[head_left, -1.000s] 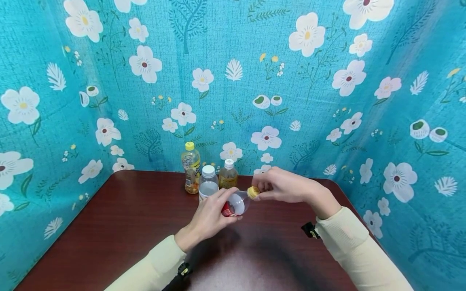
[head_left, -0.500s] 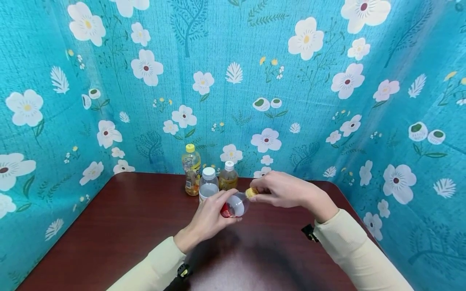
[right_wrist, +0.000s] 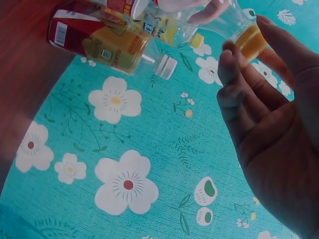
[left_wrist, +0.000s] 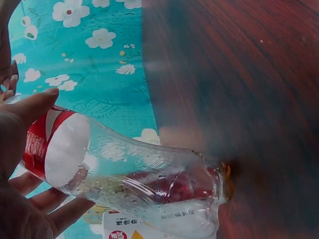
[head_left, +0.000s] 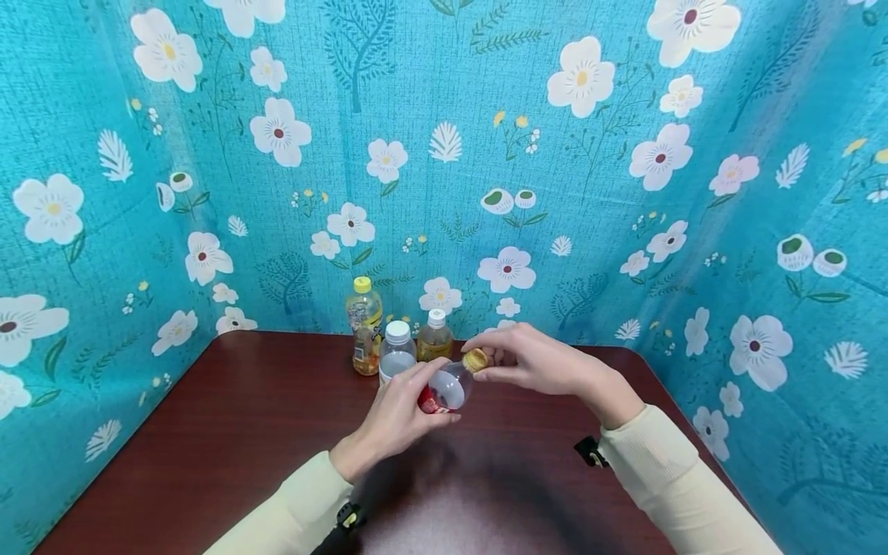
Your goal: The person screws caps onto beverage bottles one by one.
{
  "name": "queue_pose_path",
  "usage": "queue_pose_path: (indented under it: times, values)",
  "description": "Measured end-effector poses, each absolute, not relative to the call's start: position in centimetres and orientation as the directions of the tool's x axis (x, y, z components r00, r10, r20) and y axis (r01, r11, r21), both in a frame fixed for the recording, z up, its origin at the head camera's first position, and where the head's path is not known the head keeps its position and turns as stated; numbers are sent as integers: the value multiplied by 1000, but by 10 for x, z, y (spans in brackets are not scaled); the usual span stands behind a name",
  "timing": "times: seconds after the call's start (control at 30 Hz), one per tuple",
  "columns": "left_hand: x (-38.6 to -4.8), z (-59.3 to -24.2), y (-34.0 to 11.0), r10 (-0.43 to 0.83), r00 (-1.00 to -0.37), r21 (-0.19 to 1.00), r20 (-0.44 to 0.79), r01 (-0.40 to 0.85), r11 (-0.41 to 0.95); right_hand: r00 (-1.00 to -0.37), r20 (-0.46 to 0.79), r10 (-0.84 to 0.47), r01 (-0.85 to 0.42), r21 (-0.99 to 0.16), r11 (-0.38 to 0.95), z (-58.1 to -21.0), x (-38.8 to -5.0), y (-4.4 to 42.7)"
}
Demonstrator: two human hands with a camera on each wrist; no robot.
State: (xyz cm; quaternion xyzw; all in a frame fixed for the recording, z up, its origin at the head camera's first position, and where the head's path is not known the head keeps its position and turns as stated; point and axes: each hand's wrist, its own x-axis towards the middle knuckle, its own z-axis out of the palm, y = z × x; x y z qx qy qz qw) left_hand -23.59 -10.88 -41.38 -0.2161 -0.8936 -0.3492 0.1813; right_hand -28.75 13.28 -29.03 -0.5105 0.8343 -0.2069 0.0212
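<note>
A clear plastic bottle [head_left: 449, 389] with a red label is tilted above the table, its neck to the right. My left hand [head_left: 398, 412] grips it around the label; the fingers and thumb curl about its side in the left wrist view, where the clear base end [left_wrist: 149, 174] points away from the palm. With fingertips and thumb, my right hand [head_left: 530, 358] pinches the yellow cap [head_left: 475, 360] at the bottle's mouth. In the right wrist view the cap [right_wrist: 251, 42] sits against the neck; whether it is threaded on I cannot tell.
Behind the hands stand a yellow-capped bottle [head_left: 364, 324], a white-capped bottle [head_left: 398, 358] and an amber bottle [head_left: 435, 341] with a white cap. They are on the dark brown table [head_left: 270, 401]. A blue flowered curtain [head_left: 444, 223] surrounds the table's back and sides.
My right hand has turned about the cap and shifted slightly left, and its fingers lie differently on it. The bottle has moved slightly left in my left hand. The other bottles stay put.
</note>
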Motion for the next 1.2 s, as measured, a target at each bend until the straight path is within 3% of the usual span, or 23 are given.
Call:
queue_pose_path:
  times: [0.27,0.47,0.63,0.87,1.2]
  values:
    - [-236,-413,-110,291,-836,550,465,531,645,-435,176,-883,-852,-398,341,-289,-292,133]
    - [-236,-413,-110,296,-839,576,457,532,621,-412,268,-871,-882,-355,309,-292,-288,129]
    - [-235,-412,-110,266,-849,601,456,514,611,-457,347,-819,-873,-354,337,-299,-282,123]
    - [-234,-410,-110,251,-857,611,450,501,613,-551,357,-754,-822,-386,418,-299,-278,117]
    - [-234,-397,-121,188,-844,644,502,510,570,-498,505,-705,-851,-439,287,-301,-278,113]
